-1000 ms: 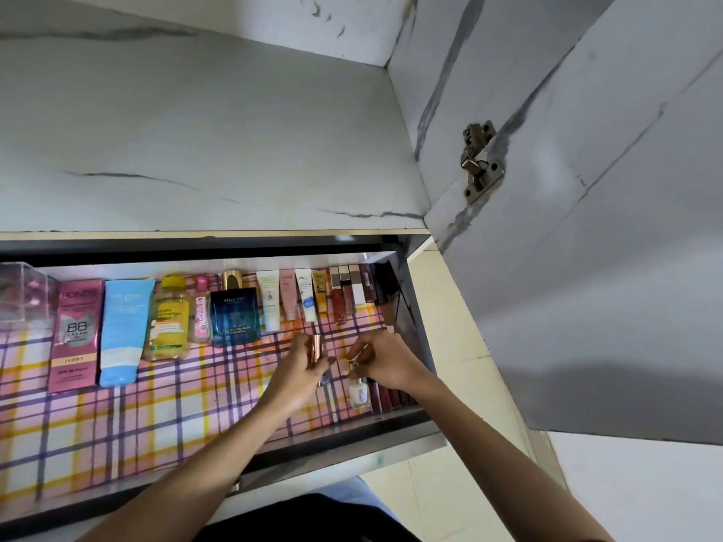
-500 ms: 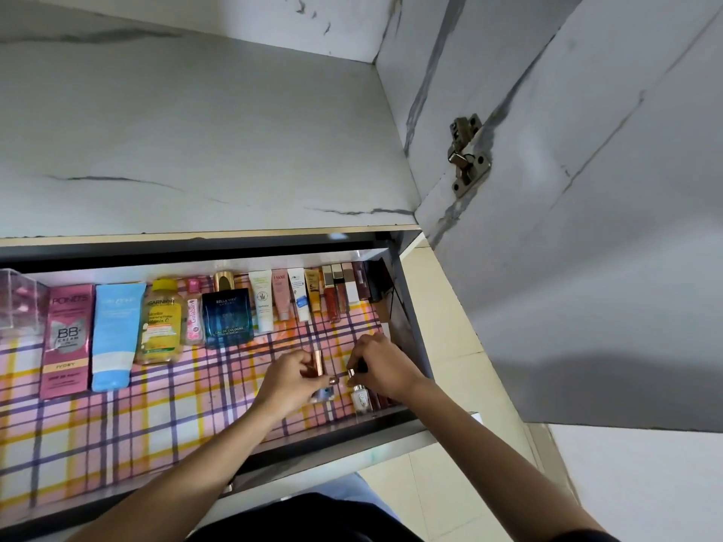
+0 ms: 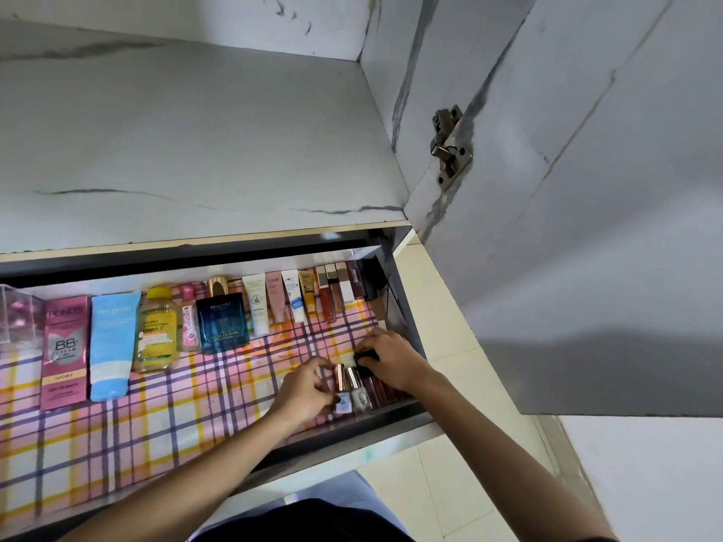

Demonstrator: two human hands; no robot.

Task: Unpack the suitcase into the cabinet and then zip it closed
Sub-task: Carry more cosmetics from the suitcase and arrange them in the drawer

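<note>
Left hand (image 3: 303, 390) pinches bottle (image 3: 340, 379); right hand (image 3: 393, 359) grips cap (image 3: 367, 358).

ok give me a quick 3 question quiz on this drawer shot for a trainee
1. True or false: the blue tube lies just right of the Pond's box.
2. What does the left hand pinch? A. yellow bottle B. polish bottle C. cologne
3. Fill in the colour: the item that the right hand grips is ___.
Key: 1 true; 2 B; 3 black.
</note>
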